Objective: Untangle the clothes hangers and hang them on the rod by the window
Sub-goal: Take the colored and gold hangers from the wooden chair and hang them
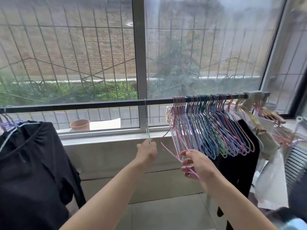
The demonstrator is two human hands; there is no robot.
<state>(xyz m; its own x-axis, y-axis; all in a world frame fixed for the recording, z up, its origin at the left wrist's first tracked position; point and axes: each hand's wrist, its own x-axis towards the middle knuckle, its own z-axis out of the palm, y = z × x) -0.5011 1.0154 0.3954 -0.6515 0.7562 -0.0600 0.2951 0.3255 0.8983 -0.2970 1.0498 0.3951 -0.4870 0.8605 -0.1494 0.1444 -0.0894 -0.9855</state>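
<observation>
A dark rod runs across in front of the window. A pale green hanger hangs from it edge-on near the middle, and my left hand pinches its lower end. To the right, several pink, blue, purple and green wire hangers hang packed together on the rod. My right hand holds a pink hanger at the left edge of that bunch, fingers curled round its wire.
A black garment hangs at the left on a hanger. Another black garment hangs behind the bunch at the right, beside white bags. A terracotta pot sits outside the window sill. Tiled floor lies below.
</observation>
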